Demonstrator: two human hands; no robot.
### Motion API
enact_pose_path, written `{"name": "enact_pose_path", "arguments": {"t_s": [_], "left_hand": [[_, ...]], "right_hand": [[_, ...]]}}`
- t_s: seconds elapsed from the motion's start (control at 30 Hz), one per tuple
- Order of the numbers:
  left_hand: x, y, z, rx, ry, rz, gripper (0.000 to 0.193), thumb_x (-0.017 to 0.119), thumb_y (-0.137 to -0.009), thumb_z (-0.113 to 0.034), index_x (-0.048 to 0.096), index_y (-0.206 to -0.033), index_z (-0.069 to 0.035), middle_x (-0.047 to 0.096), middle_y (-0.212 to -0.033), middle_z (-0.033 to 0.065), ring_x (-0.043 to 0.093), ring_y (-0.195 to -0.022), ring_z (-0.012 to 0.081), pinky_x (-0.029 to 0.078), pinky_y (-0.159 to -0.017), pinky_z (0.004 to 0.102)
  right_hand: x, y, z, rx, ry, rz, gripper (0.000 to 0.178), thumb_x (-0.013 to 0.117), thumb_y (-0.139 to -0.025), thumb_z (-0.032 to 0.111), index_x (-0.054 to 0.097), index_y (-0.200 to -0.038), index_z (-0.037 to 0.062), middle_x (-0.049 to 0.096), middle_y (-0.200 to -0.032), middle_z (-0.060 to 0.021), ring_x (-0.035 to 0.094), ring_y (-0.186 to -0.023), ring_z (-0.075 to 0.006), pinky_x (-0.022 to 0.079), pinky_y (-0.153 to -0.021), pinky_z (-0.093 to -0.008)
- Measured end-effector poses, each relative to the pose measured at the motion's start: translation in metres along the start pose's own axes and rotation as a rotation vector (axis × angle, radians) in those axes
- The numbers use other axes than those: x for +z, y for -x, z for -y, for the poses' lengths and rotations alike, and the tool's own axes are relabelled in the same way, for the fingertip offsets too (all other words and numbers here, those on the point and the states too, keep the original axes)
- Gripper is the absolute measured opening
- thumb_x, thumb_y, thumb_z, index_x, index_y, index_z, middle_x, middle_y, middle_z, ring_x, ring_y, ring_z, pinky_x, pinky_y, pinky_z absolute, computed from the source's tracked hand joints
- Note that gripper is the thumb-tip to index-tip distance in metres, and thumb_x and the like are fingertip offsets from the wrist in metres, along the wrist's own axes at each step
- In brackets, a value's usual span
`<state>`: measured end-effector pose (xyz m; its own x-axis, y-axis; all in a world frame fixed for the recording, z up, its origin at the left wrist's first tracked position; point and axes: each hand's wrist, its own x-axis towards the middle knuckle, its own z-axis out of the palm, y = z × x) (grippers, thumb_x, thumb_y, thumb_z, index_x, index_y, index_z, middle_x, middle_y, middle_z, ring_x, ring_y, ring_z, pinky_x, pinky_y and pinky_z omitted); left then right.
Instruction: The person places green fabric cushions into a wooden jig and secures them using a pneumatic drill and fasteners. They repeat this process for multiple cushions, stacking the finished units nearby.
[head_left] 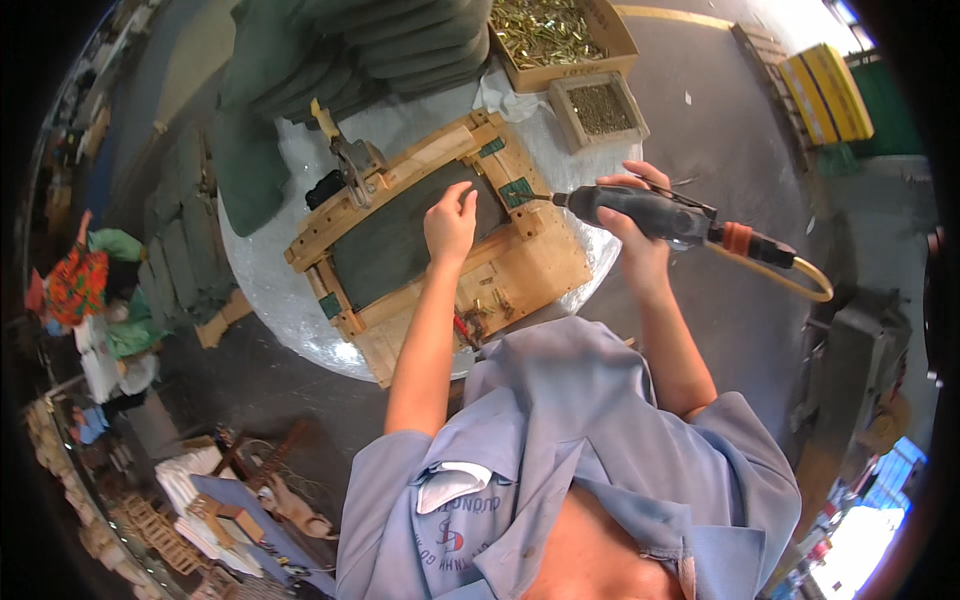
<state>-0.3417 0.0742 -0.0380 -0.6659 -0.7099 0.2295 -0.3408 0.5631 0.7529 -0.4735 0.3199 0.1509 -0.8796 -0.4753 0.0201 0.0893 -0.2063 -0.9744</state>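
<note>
My right hand (640, 225) is wrapped round a black power screwdriver (635, 212) with an orange collar and a yellow hose. The tool lies level, its thin bit pointing left at a green pad (516, 192) on the right side of a wooden frame jig (430, 152). Inside the jig lies a flat dark green panel (385, 245). Over this panel is my left hand (450, 225), its fingers bent and drawn together; whatever they may hold is too small to make out. A toggle clamp (355, 165) with a yellowish handle sits on the jig's far left rail.
The jig rests on a round, film-wrapped table (265, 290). Loose brass-coloured pieces (490, 305) and a red-handled tool (463, 328) lie on its near board. Behind stand stacked dark green panels (420, 40), a carton of brass-coloured hardware (550, 75) and a screw box (600, 110). Another person (100, 280) is far left.
</note>
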Motion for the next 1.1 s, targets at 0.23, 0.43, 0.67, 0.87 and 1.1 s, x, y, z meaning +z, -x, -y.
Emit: {"name": "enact_pose_path", "arguments": {"t_s": [0.23,0.43,0.67,0.87,1.1], "left_hand": [[0.030,-0.007,0.017,0.097,-0.432,0.191,0.045,0.065,-0.099,-0.015,0.070,-0.143,-0.023,0.074,-0.078,0.0079,0.074,-0.063,0.0288,0.060,-0.055,0.0432],[0.030,-0.009,0.015,0.156,-0.551,0.241,0.054,0.066,-0.092,-0.009,0.067,-0.145,-0.020,0.075,-0.077,0.0066,0.076,-0.062,0.0243,0.061,-0.053,0.0395],[0.036,-0.011,0.019,0.127,-0.536,0.281,0.060,0.064,-0.091,-0.007,0.064,-0.149,-0.024,0.075,-0.078,0.0060,0.076,-0.064,0.0262,0.064,-0.058,0.0401],[0.030,-0.018,0.014,0.043,-0.519,0.376,0.062,0.064,-0.092,-0.007,0.062,-0.151,-0.026,0.076,-0.081,0.0066,0.077,-0.068,0.0270,0.064,-0.061,0.0411],[0.023,-0.020,0.011,0.039,-0.515,0.401,0.060,0.064,-0.093,-0.008,0.062,-0.151,-0.022,0.077,-0.081,0.0070,0.079,-0.071,0.0263,0.064,-0.062,0.0404]], "right_hand": [[0.047,-0.056,-0.059,-0.067,0.237,0.084,0.067,0.084,-0.082,0.001,0.054,-0.142,0.0073,0.071,-0.123,-0.0113,0.068,-0.116,-0.0220,0.053,-0.108,-0.0389],[0.071,-0.076,-0.090,-0.034,0.230,0.130,0.066,0.081,-0.083,-0.003,0.053,-0.141,0.0055,0.071,-0.124,-0.0136,0.068,-0.116,-0.0216,0.053,-0.107,-0.0380],[0.080,-0.085,-0.101,-0.030,0.261,0.179,0.066,0.081,-0.081,-0.005,0.054,-0.141,0.0049,0.071,-0.123,-0.0139,0.069,-0.113,-0.0207,0.055,-0.103,-0.0361],[0.088,-0.089,-0.106,-0.022,0.287,0.188,0.065,0.082,-0.081,-0.006,0.055,-0.139,0.0048,0.071,-0.119,-0.0123,0.070,-0.110,-0.0205,0.056,-0.100,-0.0361],[0.092,-0.096,-0.115,-0.120,0.370,0.270,0.063,0.082,-0.081,-0.005,0.056,-0.138,0.0039,0.071,-0.120,-0.0115,0.070,-0.108,-0.0196,0.056,-0.100,-0.0359]]}}
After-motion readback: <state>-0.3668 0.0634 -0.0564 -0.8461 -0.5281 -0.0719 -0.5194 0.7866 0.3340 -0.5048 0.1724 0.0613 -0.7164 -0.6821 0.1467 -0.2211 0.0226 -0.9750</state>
